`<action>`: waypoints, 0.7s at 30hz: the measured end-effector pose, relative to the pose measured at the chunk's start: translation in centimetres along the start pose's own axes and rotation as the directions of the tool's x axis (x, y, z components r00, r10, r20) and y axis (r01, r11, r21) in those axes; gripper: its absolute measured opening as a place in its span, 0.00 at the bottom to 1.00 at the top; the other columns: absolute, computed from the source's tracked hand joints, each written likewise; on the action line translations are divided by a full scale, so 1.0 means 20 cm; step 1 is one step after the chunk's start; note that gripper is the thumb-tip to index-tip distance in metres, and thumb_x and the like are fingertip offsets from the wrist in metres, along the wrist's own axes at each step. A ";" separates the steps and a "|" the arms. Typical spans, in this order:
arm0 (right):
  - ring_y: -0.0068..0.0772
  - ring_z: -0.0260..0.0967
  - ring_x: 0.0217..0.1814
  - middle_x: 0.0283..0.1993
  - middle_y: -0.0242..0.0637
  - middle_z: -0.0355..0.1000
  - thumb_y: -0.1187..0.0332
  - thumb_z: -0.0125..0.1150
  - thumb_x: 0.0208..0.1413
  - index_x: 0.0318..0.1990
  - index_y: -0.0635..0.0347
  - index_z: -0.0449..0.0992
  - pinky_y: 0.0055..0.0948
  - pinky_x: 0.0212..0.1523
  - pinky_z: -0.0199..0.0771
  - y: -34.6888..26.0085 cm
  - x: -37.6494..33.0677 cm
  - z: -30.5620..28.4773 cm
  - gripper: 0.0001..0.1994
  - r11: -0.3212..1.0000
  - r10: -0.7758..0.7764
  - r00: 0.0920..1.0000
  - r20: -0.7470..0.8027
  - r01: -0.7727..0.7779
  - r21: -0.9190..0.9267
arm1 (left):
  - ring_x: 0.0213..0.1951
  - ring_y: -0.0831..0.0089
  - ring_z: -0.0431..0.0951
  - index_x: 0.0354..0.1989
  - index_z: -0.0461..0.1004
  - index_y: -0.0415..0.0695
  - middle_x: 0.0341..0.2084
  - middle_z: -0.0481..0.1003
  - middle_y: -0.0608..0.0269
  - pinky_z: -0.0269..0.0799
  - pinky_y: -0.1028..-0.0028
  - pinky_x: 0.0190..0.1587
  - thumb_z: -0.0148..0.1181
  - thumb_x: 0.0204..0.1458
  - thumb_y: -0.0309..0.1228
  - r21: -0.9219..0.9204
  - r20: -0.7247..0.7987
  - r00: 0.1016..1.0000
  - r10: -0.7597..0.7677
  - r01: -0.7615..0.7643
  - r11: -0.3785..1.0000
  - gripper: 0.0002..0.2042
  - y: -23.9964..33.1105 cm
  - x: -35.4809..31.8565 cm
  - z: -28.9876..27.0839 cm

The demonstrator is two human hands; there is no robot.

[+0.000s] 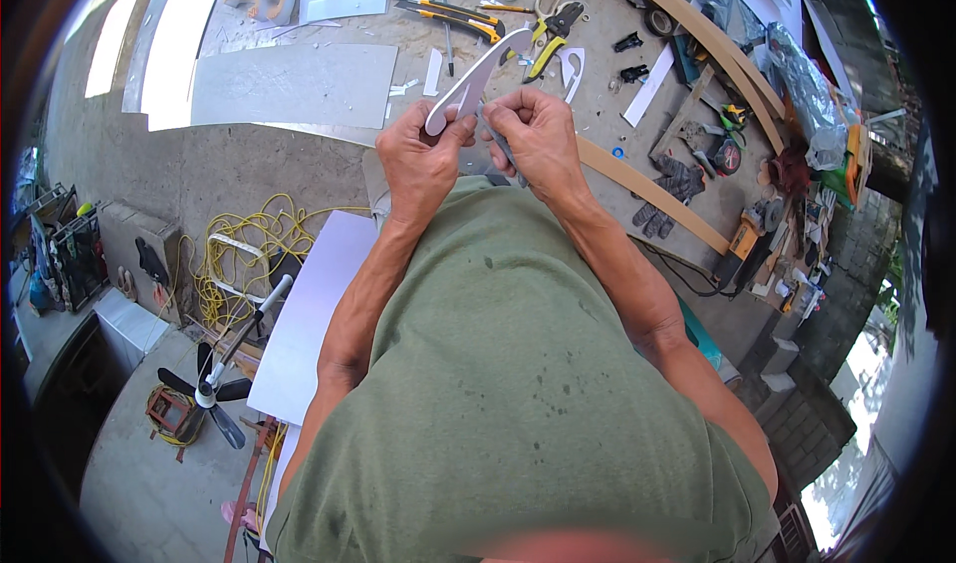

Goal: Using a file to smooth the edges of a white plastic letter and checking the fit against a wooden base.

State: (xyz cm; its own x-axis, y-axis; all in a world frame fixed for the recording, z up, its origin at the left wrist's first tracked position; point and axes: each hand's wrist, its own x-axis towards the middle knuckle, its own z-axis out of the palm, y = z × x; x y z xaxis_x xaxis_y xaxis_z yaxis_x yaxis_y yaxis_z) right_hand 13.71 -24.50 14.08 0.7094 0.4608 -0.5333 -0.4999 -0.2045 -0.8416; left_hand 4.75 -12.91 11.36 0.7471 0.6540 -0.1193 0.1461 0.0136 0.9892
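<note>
Pinched in my left hand (423,160) is a flat, pale lilac-white cutout (478,77) with a curved outline, tilted up above the work table (418,65). My right hand (546,143) is closed, thumb against fingers, on a small grey strip (506,151) close beside the cutout's lower end. What the strip is made of I cannot make out. Beyond the hands lie yellow-and-black cutter knives (453,17), a pencil-like grey rod (449,50) and yellow-handled cutters (555,37). A small white offcut (573,70) rests just past my right hand.
A large grey sheet (289,85) covers the table's left side. To the right are grey gloves (662,195), a tape measure (728,155), a long brown strip (652,195) and an angle grinder (752,229). Yellow cord (269,234) and a fan (206,394) are at lower left.
</note>
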 end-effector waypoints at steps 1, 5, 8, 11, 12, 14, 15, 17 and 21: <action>0.20 0.67 0.15 0.24 0.39 0.74 0.72 0.60 0.59 0.35 0.70 0.73 0.22 0.10 0.62 0.01 0.01 0.00 0.08 1.000 -0.007 1.000 0.008 0.007 0.022 | 0.25 0.78 0.81 0.32 0.77 0.32 0.22 0.80 0.59 0.75 0.77 0.27 0.67 0.50 0.21 -0.053 -0.005 1.000 -0.015 0.014 0.998 0.05 -0.01 0.00 0.00; 0.19 0.67 0.15 0.25 0.39 0.74 0.71 0.60 0.59 0.35 0.70 0.73 0.22 0.11 0.62 -0.02 -0.03 -0.02 0.08 1.000 0.028 1.000 0.008 -0.028 0.004 | 0.25 0.77 0.81 0.32 0.77 0.32 0.23 0.80 0.59 0.75 0.77 0.27 0.67 0.50 0.20 -0.029 0.001 1.000 -0.019 0.019 0.999 0.05 0.02 0.01 0.00; 0.19 0.67 0.15 0.25 0.39 0.75 0.71 0.60 0.59 0.35 0.70 0.73 0.21 0.10 0.62 -0.01 -0.01 0.00 0.08 0.999 0.021 1.000 0.015 -0.021 0.025 | 0.25 0.77 0.81 0.32 0.77 0.32 0.23 0.80 0.60 0.75 0.77 0.27 0.67 0.51 0.21 0.004 -0.003 1.000 -0.011 0.011 1.000 0.05 0.00 0.02 -0.01; 0.21 0.66 0.14 0.26 0.40 0.74 0.72 0.61 0.60 0.36 0.69 0.74 0.21 0.10 0.59 -0.02 -0.01 0.01 0.07 1.000 0.005 1.000 0.013 -0.005 0.015 | 0.26 0.77 0.81 0.32 0.77 0.32 0.23 0.80 0.59 0.75 0.77 0.27 0.67 0.50 0.21 -0.034 0.003 1.000 -0.011 0.011 0.999 0.06 -0.02 0.03 -0.02; 0.20 0.66 0.15 0.26 0.40 0.74 0.72 0.60 0.59 0.35 0.69 0.73 0.21 0.10 0.60 -0.03 -0.03 -0.01 0.07 1.000 0.015 1.000 0.022 -0.015 0.008 | 0.25 0.77 0.81 0.32 0.77 0.32 0.22 0.80 0.59 0.75 0.77 0.27 0.67 0.50 0.21 -0.018 0.005 1.000 -0.015 0.015 1.000 0.06 0.00 0.02 -0.01; 0.19 0.67 0.15 0.25 0.39 0.75 0.71 0.60 0.59 0.35 0.69 0.73 0.21 0.10 0.61 -0.04 -0.03 -0.01 0.08 1.000 0.026 0.999 0.029 -0.026 0.001 | 0.25 0.77 0.81 0.33 0.77 0.32 0.22 0.80 0.59 0.75 0.77 0.27 0.67 0.50 0.21 -0.003 0.010 1.000 -0.019 0.019 1.000 0.06 0.02 0.03 -0.01; 0.19 0.67 0.15 0.25 0.39 0.75 0.71 0.60 0.59 0.35 0.69 0.73 0.21 0.10 0.62 -0.04 0.00 -0.01 0.08 1.000 0.010 1.000 0.025 -0.010 0.005 | 0.25 0.77 0.81 0.33 0.77 0.32 0.22 0.80 0.60 0.75 0.77 0.27 0.67 0.50 0.21 -0.012 0.033 0.999 -0.014 0.015 1.000 0.06 0.02 0.02 -0.01; 0.19 0.68 0.16 0.25 0.39 0.75 0.71 0.60 0.59 0.35 0.69 0.73 0.21 0.10 0.62 -0.05 0.01 -0.01 0.07 1.000 -0.007 1.000 0.021 0.007 0.010 | 0.25 0.77 0.81 0.33 0.77 0.33 0.22 0.80 0.60 0.75 0.77 0.27 0.67 0.50 0.21 -0.022 0.056 0.998 -0.008 0.009 1.000 0.05 0.02 0.02 -0.01; 0.19 0.67 0.15 0.25 0.39 0.75 0.72 0.60 0.59 0.34 0.69 0.73 0.21 0.11 0.62 -0.05 -0.02 -0.02 0.07 1.000 0.006 0.999 0.031 -0.006 -0.007 | 0.25 0.77 0.81 0.33 0.78 0.33 0.22 0.80 0.60 0.75 0.78 0.28 0.67 0.51 0.21 -0.010 0.035 0.999 -0.008 0.009 1.000 0.05 0.02 0.03 -0.02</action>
State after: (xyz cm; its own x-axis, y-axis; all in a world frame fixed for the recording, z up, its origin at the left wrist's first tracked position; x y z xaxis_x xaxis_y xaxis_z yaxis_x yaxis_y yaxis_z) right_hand 14.01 -24.79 15.14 0.6906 0.4862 -0.5354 -0.5007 -0.2129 -0.8391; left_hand 5.00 -12.23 11.77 0.7679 0.6272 -0.1305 0.1464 0.0265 0.9889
